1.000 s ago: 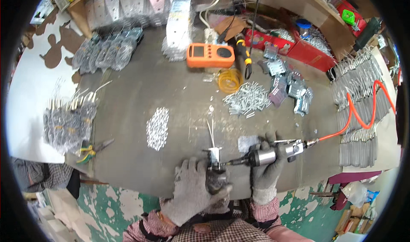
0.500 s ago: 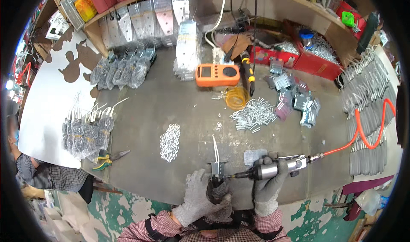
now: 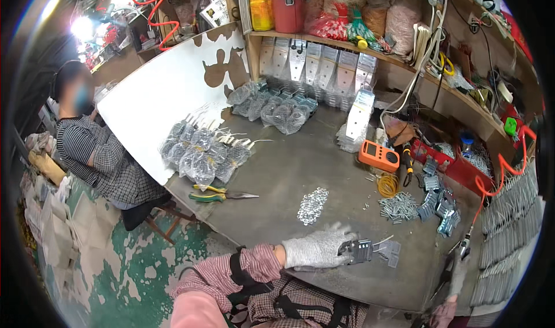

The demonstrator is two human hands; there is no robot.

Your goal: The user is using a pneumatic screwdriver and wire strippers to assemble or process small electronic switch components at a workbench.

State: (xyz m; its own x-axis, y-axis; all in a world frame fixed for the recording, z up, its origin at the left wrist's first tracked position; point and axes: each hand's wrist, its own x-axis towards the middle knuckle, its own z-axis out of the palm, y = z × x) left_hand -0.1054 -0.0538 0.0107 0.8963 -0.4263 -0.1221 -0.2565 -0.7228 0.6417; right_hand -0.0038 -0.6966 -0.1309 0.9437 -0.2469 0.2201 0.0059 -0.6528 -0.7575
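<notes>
Left hand (image 3: 317,248), grey-gloved, is closed on a dark slotted housing (image 3: 359,251) with thin pale wires (image 3: 383,242); your right hand (image 3: 458,275), also gloved, is beside the air screwdriver (image 3: 465,247) at the right end of the bench (image 3: 260,215), too small and foreshortened to tell whether its fingers are wrapped around the tool or loose. Housing location: near the bench's front edge, left of and close to a clear plastic piece (image 3: 391,253); you may be resting it on the surface or holding it just above, contact not resolved. Risks, judged: those wires reach toward the clear piece and could snag or bend if you slide the housing sideways; a thick glove may let the housing twist in your hold, as little of it seems to be gripped; the coiled orange hose (image 3: 490,194) could tug the screwdriver off line if it draws taut; loose glove fabric could catch on a spinning bit. Orientation: your housing's long axis runs roughly left to right, nearly along the forearm, its wired end pointing right, with the wires angling slightly away from your body.
</notes>
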